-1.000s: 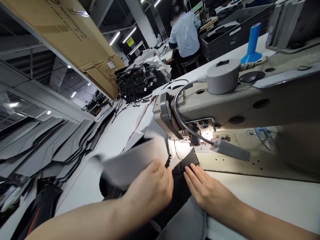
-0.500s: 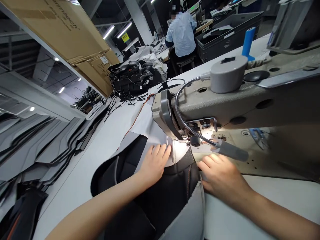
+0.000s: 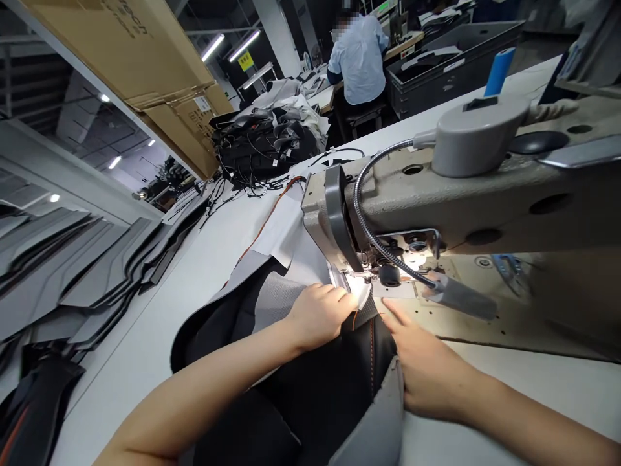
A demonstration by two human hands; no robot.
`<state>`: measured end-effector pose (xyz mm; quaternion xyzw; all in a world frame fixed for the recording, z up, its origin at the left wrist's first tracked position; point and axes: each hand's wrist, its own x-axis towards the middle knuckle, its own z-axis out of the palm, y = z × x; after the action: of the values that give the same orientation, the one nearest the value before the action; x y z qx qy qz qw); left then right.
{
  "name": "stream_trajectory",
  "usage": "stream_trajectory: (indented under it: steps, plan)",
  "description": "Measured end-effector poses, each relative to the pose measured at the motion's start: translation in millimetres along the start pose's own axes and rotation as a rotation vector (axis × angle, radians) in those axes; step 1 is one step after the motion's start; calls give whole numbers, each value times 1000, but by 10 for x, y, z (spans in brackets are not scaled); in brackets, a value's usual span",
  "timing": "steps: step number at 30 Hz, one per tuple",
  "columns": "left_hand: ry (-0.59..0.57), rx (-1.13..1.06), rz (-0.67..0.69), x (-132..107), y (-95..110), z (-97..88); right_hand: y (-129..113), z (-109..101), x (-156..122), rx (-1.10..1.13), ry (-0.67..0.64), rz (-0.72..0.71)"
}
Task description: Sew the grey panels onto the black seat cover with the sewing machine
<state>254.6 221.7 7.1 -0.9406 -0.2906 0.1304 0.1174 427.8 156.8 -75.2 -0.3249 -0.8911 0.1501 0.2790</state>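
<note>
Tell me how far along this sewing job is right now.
Done: black fabric piece with orange stitching lies at the sewing machine. In hand: left hand presses grey fabric near the needle; right hand flattens the black piece. Left: stacked grey panels wait.

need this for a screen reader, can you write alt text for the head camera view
Two bare hands, the left hand and right hand, press black fabric with orange stitching up to the needle area of an industrial sewing machine lit by a gooseneck lamp. Grey cut panels lie stacked at left; a person in a blue shirt sits behind.
</note>
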Motion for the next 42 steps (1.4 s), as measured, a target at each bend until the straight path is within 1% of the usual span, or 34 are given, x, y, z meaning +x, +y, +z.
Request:
stream_trajectory:
  steps: [3, 5, 7, 9, 10, 12, 14, 15, 18, 21, 23, 25, 27, 30, 34, 38, 40, 42]
  plan:
    - [-47, 15, 71, -27, 50, 8, -71, 49, 29, -52, 89, -129]
    - [-47, 38, 107, -73, 49, 48, -57, 9, -15, -161, 160, -190]
    - [-52, 47, 107, -106, 27, 96, 6, -97, -94, -275, 244, -174]
    - [-75, 38, 93, -110, 3, 134, 85, -213, -166, -333, 312, -109]
    - [-89, 28, 93, -101, -6, 144, 116, -249, -190, -340, 329, -106]
    - [-114, 4, 102, -74, -9, 138, 145, -243, -208, -356, 313, -168]
    - [-144, -34, 95, -43, 8, 89, 120, -143, -205, -393, 277, -229]
    - [-168, -59, 71, -26, 22, 47, 92, -75, -202, -416, 272, -236]
    - [-290, -162, -25, 42, 71, -124, -10, 95, -201, -474, 281, -200]
    - [-413, -226, -42, 150, 110, -279, -78, 153, -202, -509, 285, -173]
    - [-456, -239, -51, 224, 130, -328, -86, 159, -194, -537, 301, -139]
    - [-471, -252, -73, 281, 147, -330, -65, 166, -180, -559, 314, -101]
    - [-453, -261, -95, 318, 156, -301, -23, 177, -160, -564, 317, -76]
    - [-373, -266, -96, 357, 146, -244, 51, 198, -120, -559, 317, -54]
    - [-276, -237, -53, 406, 86, -153, 105, 262, -9, -608, 309, -30]
    - [-151, -180, 7, 420, 0, 11, 93, 395, 143, -717, 307, -23]
    - [-93, -162, 38, 397, -33, 83, 88, 473, 180, -738, 331, -21]
    - [-64, -158, 48, 342, -51, 108, 114, 535, 177, -720, 390, -38]
